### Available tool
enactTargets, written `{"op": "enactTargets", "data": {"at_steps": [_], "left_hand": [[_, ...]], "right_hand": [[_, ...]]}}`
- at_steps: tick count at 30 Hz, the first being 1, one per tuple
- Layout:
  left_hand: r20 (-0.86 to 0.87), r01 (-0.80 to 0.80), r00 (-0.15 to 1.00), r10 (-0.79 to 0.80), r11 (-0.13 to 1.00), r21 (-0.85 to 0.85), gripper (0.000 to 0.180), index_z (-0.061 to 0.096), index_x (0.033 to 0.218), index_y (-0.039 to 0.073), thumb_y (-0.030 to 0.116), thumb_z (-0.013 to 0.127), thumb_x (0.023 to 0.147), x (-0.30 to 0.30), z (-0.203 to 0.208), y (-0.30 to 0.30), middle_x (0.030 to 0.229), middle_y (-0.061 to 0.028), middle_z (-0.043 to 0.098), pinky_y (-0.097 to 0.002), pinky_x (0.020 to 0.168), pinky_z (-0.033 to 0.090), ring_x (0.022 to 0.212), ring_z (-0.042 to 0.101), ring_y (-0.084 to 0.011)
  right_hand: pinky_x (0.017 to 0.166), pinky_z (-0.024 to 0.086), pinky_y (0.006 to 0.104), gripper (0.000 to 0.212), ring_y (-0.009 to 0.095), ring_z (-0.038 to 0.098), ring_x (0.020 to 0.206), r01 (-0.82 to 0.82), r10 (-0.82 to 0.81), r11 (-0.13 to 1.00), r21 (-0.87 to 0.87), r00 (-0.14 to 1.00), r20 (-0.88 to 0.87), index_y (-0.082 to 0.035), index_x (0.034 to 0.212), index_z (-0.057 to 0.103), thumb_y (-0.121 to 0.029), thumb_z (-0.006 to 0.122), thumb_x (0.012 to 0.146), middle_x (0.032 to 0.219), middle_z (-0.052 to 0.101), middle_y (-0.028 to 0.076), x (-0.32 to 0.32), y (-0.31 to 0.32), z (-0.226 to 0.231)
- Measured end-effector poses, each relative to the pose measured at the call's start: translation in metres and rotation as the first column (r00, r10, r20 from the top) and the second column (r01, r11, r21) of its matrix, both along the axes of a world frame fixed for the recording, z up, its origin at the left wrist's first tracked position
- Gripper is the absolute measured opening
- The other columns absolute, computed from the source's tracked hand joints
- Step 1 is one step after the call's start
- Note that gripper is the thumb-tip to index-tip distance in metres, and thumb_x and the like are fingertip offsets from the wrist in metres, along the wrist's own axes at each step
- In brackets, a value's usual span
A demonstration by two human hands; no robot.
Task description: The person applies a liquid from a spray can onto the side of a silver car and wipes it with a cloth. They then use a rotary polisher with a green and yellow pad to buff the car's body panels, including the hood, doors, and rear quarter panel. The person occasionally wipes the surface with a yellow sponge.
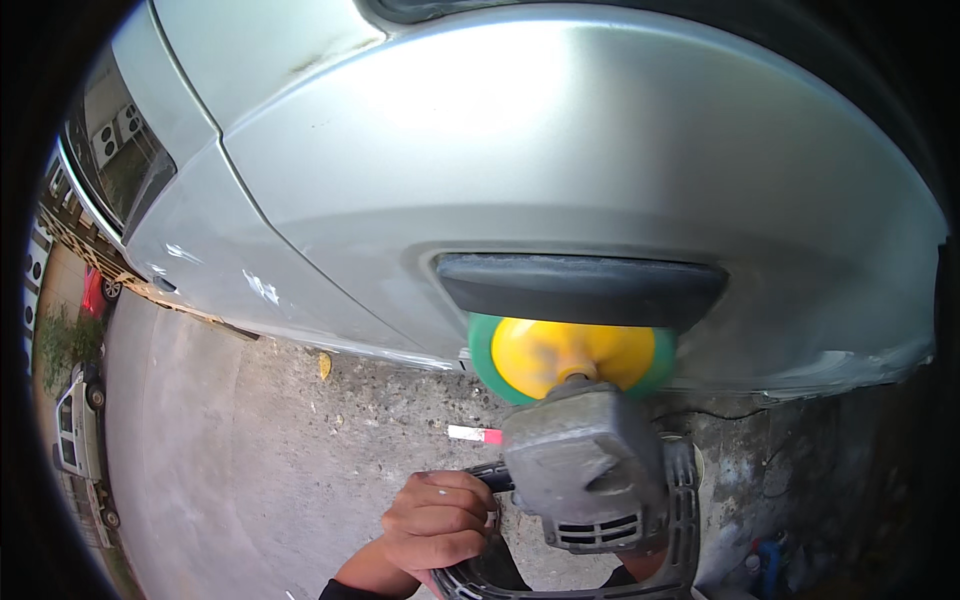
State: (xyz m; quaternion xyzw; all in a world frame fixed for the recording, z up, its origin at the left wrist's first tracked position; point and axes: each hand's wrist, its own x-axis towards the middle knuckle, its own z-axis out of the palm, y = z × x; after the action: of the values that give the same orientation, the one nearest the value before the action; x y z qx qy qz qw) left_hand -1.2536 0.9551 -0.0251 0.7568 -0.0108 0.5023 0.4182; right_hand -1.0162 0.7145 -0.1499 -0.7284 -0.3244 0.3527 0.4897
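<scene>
My left hand point(438, 520) is closed round the black side handle of a worn grey power polisher point(590, 465). At the polisher's far end is a round yellow pad with a green rim point(480, 358), its upper part hidden beneath a black trim strip point(580, 285). The pad is at the lower part of a silver car panel point(600, 150); whether it presses on the paint I cannot tell. Behind the tool's body, only a bit of my right hand or wrist point(645, 562) shows, with its fingers hidden.
Whitish scuffs point(262, 287) mark the car's side at left. On the stained concrete ground point(230, 440) lie a red and white strip point(473, 434) and a yellow leaf point(325, 365). A thin dark cable point(710, 412) runs below the panel. Parked vehicles, including a white one point(78, 425), stand far left.
</scene>
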Motion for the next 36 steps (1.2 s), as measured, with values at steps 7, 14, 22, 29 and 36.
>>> {"op": "enactTargets", "data": {"at_steps": [7,14,22,29,36], "left_hand": [[-0.043,-0.048,0.998,0.049,0.999,0.019,0.057,0.062,0.08,-0.005,0.048,0.064,0.099,-0.029,-0.017,0.001,0.065,-0.0107,0.058,-0.043,0.062,0.058,0.056,0.061,-0.0283],[-0.065,-0.272,0.955,0.288,0.945,0.181,0.052,0.063,0.078,-0.003,0.042,0.058,0.104,-0.091,-0.005,0.01,0.064,-0.0105,0.059,-0.042,0.061,0.058,0.054,0.061,-0.0272],[0.0,-0.481,0.864,0.504,0.823,0.301,0.017,0.058,0.068,0.006,-0.005,0.064,0.08,-0.126,0.038,0.048,0.054,-0.0017,0.055,-0.0284,0.053,0.048,0.047,0.059,-0.0179],[-0.061,-0.316,0.935,0.349,0.899,0.302,0.033,0.062,0.075,0.004,0.032,0.073,0.09,-0.118,-0.038,0.052,0.058,-0.0039,0.056,-0.0324,0.055,0.049,0.05,0.06,-0.0209],[-0.278,-0.026,0.953,0.12,0.947,0.32,0.02,0.062,0.083,0.003,0.022,0.066,0.084,-0.069,-0.1,0.034,0.068,-0.0059,0.057,-0.0328,0.059,0.049,0.058,0.06,-0.0229]], "right_hand": [[0.091,0.058,0.0388,0.104,0.024,0.074,0.103,0.019,-0.016,0.999,0.034,0.996,-0.091,0.003,0.144,0.046,-0.031,0.098,0.062,0.116,0.074,0.015,-0.025,0.019,-0.002],[0.082,0.062,0.0412,0.109,0.031,0.077,0.093,-0.26,0.247,0.948,0.183,0.965,0.093,0.002,0.144,0.045,-0.035,0.101,0.058,0.107,0.075,0.016,-0.082,0.088,-0.08],[0.077,0.06,0.0424,0.113,0.035,0.075,0.086,-0.36,0.175,0.838,0.41,0.889,0.423,0.003,0.143,0.045,-0.027,0.102,0.051,0.103,0.072,0.017,-0.083,0.168,0.005],[0.078,0.057,0.0458,0.093,0.038,0.07,0.088,-0.337,0.103,0.872,0.355,0.836,0.539,0.002,0.137,0.052,-0.015,0.091,0.054,0.101,0.069,0.018,-0.074,0.154,-0.034],[0.085,0.058,0.0427,0.097,0.034,0.073,0.097,-0.168,0.1,0.953,0.252,0.96,0.263,0.004,0.136,0.052,-0.023,0.097,0.054,0.11,0.072,0.017,-0.035,0.099,-0.151]]}}
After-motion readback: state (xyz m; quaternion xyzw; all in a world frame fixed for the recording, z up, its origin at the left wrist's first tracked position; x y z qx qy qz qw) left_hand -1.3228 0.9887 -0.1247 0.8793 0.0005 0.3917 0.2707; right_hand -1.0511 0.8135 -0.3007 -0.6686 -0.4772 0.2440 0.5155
